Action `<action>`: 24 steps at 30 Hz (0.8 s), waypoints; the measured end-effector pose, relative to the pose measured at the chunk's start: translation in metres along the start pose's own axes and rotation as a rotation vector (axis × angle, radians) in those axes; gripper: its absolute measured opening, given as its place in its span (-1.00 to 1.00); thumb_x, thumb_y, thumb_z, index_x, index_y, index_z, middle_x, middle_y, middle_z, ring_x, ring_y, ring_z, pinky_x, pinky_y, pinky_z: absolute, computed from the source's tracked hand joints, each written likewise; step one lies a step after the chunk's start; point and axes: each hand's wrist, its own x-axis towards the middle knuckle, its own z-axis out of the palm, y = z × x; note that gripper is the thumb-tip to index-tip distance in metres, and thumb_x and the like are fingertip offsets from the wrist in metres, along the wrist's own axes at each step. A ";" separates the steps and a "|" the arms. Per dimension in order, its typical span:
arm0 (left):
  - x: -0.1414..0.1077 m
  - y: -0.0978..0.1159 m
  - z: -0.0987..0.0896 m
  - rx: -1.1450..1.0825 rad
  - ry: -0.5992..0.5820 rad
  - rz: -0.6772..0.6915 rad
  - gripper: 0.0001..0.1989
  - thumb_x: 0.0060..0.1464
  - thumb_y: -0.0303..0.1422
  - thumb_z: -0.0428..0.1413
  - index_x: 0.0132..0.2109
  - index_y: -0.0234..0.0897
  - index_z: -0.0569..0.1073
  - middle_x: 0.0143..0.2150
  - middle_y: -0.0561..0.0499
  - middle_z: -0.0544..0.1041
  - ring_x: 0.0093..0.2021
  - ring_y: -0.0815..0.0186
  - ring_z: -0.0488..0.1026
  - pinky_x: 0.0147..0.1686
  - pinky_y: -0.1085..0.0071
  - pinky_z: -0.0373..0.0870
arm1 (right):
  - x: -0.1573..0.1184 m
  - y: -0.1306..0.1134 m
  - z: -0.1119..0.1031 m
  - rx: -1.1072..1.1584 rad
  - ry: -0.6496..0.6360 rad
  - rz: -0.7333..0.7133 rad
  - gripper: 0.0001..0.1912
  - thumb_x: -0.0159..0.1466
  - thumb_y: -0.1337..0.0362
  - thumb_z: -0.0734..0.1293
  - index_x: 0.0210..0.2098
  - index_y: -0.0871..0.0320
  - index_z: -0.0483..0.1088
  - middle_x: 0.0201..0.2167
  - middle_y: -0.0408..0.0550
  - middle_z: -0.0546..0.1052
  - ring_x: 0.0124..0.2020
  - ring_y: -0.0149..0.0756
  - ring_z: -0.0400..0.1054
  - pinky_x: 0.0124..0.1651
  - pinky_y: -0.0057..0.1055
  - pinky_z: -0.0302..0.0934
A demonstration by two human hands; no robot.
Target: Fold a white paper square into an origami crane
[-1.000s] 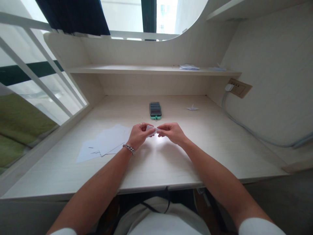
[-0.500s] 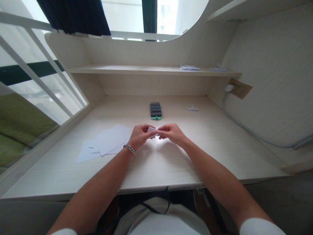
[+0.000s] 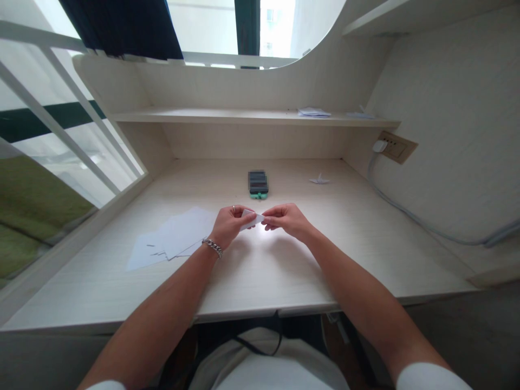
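A small folded piece of white paper (image 3: pixel 254 220) is held just above the desk, in front of the phone. My left hand (image 3: pixel 231 223) is closed on its left part, thumb on top. At its right tip, my right hand (image 3: pixel 284 219) pinches the paper between thumb and fingers. The folds on the underside are hidden by my fingers. Left of my left hand lie loose white paper sheets (image 3: pixel 174 233), partly overlapping. A folded paper crane (image 3: pixel 319 180) stands on the desk, beyond my right hand.
A dark phone (image 3: pixel 258 184) with a green edge lies behind my hands on the pale desk (image 3: pixel 260 281). Folded papers (image 3: pixel 313 112) rest on the shelf (image 3: pixel 244 116). A plug (image 3: pixel 380 145) sits in the wall socket, its grey cable (image 3: pixel 418 221) running along the right side.
My left hand has shifted slightly left, and a little more of the folded paper shows between the hands. My right hand stays nearly in place at the paper's tip.
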 end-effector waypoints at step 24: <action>-0.003 -0.002 0.001 0.094 -0.056 0.026 -0.64 -0.26 -0.20 0.38 -0.36 -0.40 0.57 -0.50 -0.06 0.56 -0.50 0.31 0.47 -0.48 0.41 0.36 | -0.001 0.000 0.003 -0.082 -0.061 0.072 -0.60 0.04 0.01 0.50 -0.37 0.25 0.51 -0.47 0.01 0.59 -0.49 -0.39 0.46 -0.43 -0.49 0.31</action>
